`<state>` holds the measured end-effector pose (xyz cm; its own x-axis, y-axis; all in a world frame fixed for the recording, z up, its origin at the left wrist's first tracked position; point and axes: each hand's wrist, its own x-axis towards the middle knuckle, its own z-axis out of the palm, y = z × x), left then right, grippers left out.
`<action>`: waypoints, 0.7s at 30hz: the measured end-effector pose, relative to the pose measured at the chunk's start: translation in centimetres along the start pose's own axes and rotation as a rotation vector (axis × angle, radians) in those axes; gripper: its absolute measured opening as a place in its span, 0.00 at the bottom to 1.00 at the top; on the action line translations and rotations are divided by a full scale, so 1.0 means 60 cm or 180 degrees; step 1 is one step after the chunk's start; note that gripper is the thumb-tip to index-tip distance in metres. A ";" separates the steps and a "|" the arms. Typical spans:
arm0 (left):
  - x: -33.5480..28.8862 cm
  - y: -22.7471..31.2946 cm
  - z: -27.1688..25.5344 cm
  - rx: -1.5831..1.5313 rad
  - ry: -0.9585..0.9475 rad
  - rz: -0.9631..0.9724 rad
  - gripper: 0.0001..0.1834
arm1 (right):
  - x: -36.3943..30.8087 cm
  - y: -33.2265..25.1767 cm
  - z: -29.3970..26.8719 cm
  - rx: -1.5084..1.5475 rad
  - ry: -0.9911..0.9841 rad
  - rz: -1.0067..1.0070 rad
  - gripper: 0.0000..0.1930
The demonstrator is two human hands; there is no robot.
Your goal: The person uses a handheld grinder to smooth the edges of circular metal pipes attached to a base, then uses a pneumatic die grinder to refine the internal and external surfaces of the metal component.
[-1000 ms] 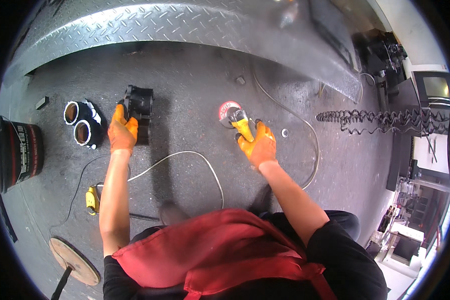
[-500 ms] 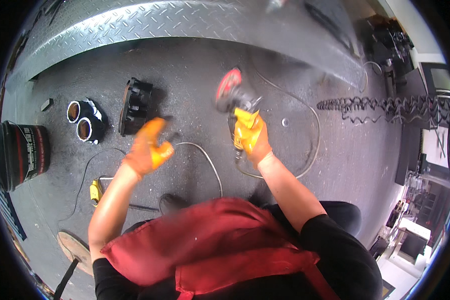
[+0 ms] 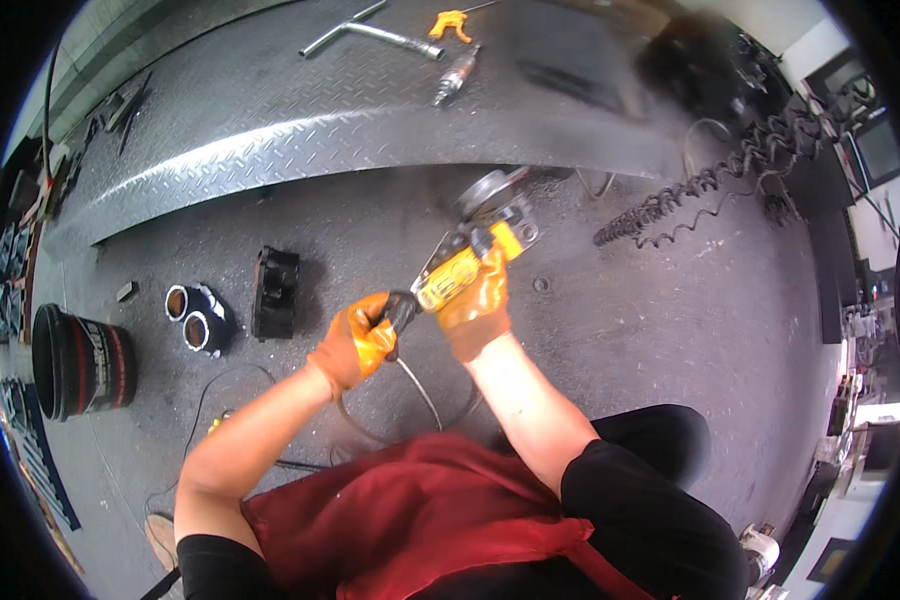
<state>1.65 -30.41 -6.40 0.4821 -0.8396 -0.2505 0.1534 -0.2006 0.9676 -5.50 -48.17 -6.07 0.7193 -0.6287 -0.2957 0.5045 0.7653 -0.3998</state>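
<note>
As a worker in a red apron point(image 3: 410, 510) leans over a dark shop floor point(image 3: 620, 340), both hands hold a yellow-and-black angle grinder point(image 3: 450, 280) in front of the body, its grey disc point(image 3: 485, 190) at the far end. The gloved right hand point(image 3: 478, 300) wraps the yellow casing; the gloved left hand point(image 3: 355, 343) grips the dark tail, with a pale cable point(image 3: 417, 384) running just below it.

Good handling appears to rest on that two-handed hold: the right hand firm and well back from the disc, the left steadying the rear, the working edge turned from apron and legs. The cable calls for care, since slack so near could snag; leading it back past the worker's side looks safest. Whether a finger sits on the switch cannot be told, nor whether the disc spins, so treating it as live seems prudent.

Beyond lies a patterned metal platform point(image 3: 260, 155) bearing a T-shaped wrench point(image 3: 395, 38); the disc is best kept clear of its edge. At left, a black housing point(image 3: 276, 292) stands near two white-rimmed cylinders point(image 3: 198, 331) and a dark bucket point(image 3: 85, 362).
</note>
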 end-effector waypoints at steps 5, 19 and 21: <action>-0.015 -0.010 0.029 0.0209 -0.0063 -0.0512 0.08 | -0.036 0.016 -0.044 -0.0146 0.0482 0.0097 0.12; 0.025 -0.098 0.036 -0.0143 -0.0549 -0.0153 0.15 | 0.222 -0.261 -0.458 -0.6040 0.2766 -0.0139 0.25; -0.020 -0.088 0.005 -0.0120 -0.0152 -0.0714 0.15 | 0.199 -0.182 -0.384 -0.5592 0.3091 0.0248 0.26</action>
<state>0.00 -28.49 -11.19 0.3911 -0.7992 -0.4564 0.2848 -0.3665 0.8858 -13.42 -67.22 -25.23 -0.0398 -0.9192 -0.3918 -0.8699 0.2248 -0.4390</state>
